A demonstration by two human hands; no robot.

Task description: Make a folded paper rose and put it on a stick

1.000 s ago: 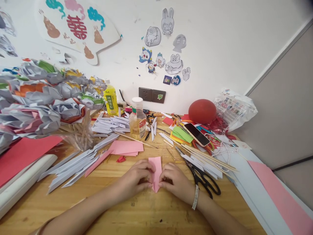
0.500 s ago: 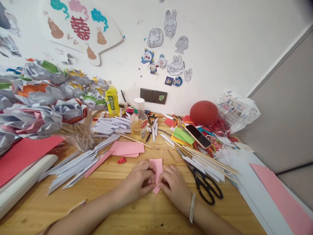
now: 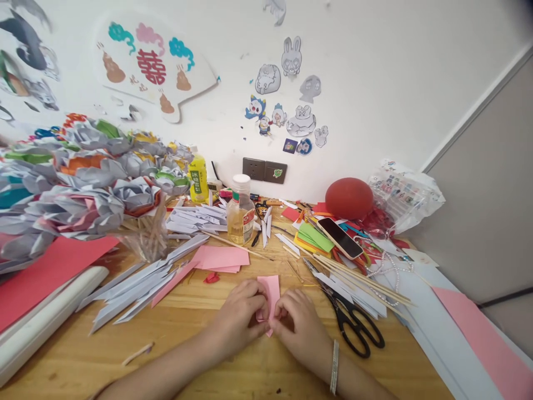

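Observation:
A small strip of pink paper (image 3: 272, 286) stands between my hands at the front middle of the table, its lower end folded to a point. My left hand (image 3: 245, 311) pinches its left side, thumb and fingers pressed together near the bottom. On the other side my right hand (image 3: 297, 322) grips the lower right edge with thumb and forefinger. The fingertips hide part of the fold. Several pink paper sheets (image 3: 222, 258) lie just beyond my left hand, near a scrap of red paper (image 3: 211, 278). Black-handled scissors (image 3: 358, 328) rest to the right of my right hand.
Folded white paper strips (image 3: 137, 289) spread at the left, below a heap of paper flowers (image 3: 79, 205). A bottle of clear yellowish liquid (image 3: 240, 216) stands mid-table. Wooden sticks (image 3: 362, 278), a phone (image 3: 340, 238) and a red balloon (image 3: 348, 198) are at the right.
The camera view has tilted slightly, so everything sits a little lower and further right. Both hands keep hold of the pink paper, with only small finger movement.

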